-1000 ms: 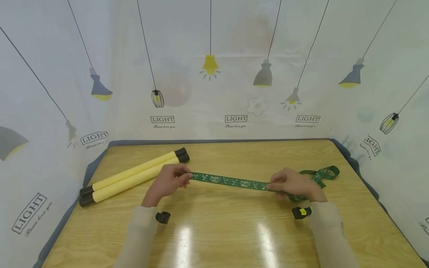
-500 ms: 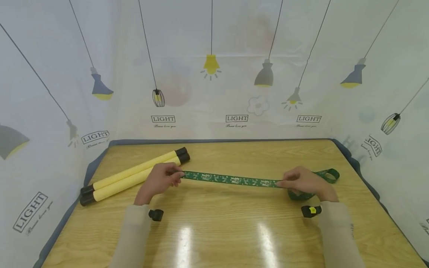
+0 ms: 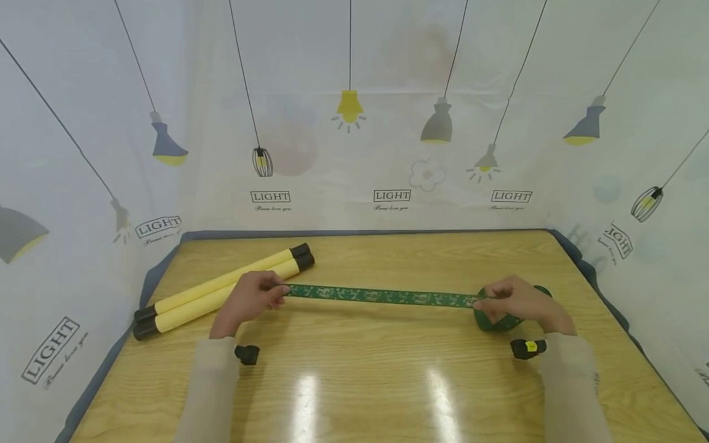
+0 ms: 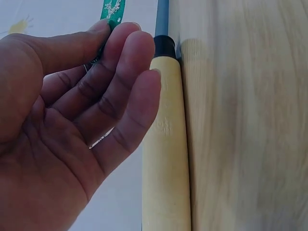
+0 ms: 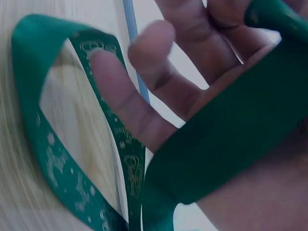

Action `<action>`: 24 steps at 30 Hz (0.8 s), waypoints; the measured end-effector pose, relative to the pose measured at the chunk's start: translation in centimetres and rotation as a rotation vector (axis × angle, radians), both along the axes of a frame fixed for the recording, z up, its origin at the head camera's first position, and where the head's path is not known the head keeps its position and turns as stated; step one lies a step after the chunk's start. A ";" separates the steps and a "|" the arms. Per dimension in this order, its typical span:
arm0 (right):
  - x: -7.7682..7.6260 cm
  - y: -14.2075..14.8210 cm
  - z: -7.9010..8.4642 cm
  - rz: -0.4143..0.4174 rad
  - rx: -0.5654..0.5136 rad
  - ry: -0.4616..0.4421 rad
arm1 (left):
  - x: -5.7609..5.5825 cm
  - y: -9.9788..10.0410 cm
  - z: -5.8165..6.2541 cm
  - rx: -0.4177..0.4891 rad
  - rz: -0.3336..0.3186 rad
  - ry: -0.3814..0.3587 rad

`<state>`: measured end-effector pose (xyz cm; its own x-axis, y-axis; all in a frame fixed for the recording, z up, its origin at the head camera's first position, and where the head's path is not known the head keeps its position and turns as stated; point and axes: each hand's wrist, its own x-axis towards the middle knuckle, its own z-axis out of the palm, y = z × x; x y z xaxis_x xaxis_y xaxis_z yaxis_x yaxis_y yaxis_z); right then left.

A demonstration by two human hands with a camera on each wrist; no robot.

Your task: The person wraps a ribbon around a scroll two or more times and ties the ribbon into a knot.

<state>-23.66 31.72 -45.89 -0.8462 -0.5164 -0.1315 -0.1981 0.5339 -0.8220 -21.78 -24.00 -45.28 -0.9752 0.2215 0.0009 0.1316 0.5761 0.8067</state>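
A green ribbon [image 3: 382, 296] with a pale printed pattern is stretched level between both hands, above the table. My left hand [image 3: 252, 301] pinches its left end between thumb and forefinger; in the left wrist view the other fingers of that hand [image 4: 96, 96] are loosely bent. With thumb and fingers, my right hand [image 3: 512, 301] pinches the ribbon at the other side. The rest of the ribbon loops below and behind the right hand. In the right wrist view, a wide stretch of ribbon [image 5: 226, 125] crosses the palm, and a loop hangs beside the fingers [image 5: 130, 103].
Two yellow tubes [image 3: 221, 289] with black end caps lie side by side at the table's left, just behind the left hand. The wooden table [image 3: 365, 381] meets a pale curtain [image 3: 321, 141] printed with lamps at the back and sides.
My hands have moved apart, left hand leftward and right hand rightward, so the stretch of ribbon between them is longer. The loose loops at the right have shrunk. The yellow tubes have not moved.
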 end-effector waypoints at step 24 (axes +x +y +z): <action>-0.1 4.6 -2.1 -0.354 0.183 0.079 | 0.4 -3.0 -0.4 -0.154 0.132 -0.191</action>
